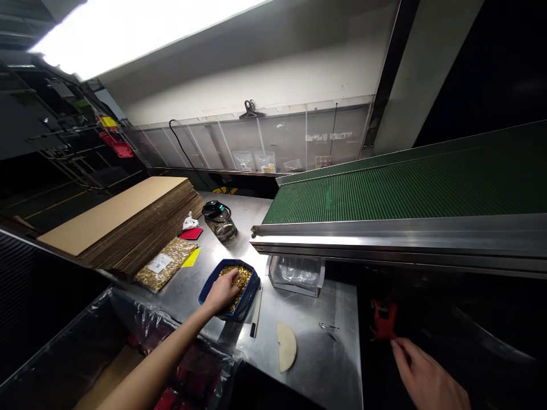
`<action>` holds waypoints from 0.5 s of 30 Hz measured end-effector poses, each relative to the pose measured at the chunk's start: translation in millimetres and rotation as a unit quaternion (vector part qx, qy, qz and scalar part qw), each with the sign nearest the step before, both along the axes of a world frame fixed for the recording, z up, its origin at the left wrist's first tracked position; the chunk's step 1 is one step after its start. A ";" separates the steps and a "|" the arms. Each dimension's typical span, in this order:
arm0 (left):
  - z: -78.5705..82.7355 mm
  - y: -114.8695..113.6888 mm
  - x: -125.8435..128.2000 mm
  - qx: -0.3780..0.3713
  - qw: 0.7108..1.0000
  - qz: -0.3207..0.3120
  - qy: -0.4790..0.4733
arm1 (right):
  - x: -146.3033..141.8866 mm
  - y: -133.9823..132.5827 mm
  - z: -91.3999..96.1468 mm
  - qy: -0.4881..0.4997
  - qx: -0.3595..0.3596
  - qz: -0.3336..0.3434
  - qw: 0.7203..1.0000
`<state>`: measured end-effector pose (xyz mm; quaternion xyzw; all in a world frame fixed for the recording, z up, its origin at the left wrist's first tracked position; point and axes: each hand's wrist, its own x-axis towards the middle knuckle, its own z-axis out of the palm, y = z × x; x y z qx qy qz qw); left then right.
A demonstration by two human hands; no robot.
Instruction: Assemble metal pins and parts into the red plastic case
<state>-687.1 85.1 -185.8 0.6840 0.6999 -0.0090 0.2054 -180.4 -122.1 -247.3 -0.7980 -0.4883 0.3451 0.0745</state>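
My left hand (222, 292) reaches into a blue tray (248, 296) filled with small golden pieces (241, 277), fingers curled down into the pile. My right hand (423, 373) hovers low at the right, just below a red tool (383, 317) in the dark gap beside the steel table (316, 359), fingers loosely apart and touching nothing I can see.
A sealed bag of golden pieces (166, 263), red card (191, 233), yellow card (191, 258) and glass jar (220, 221) sit behind the tray. A cardboard stack (123, 222) lies left, a green conveyor (405, 191) right. A pen (256, 312), beige half-disc (286, 345), clear bin (296, 274) and plastic-lined box (98, 347) are near.
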 end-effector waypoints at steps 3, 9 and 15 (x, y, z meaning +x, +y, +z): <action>-0.1 2.8 -6.9 0.010 0.997 0.037 -0.064 | -1.3 1.3 3.0 -0.005 0.009 0.003 1.000; -1.7 4.2 -13.0 -0.003 0.953 0.170 -0.251 | -2.3 4.7 5.4 -0.012 0.001 0.007 1.000; 3.3 3.6 -9.3 -0.071 0.854 0.304 -0.417 | -2.6 4.7 3.5 -0.014 0.010 0.013 1.000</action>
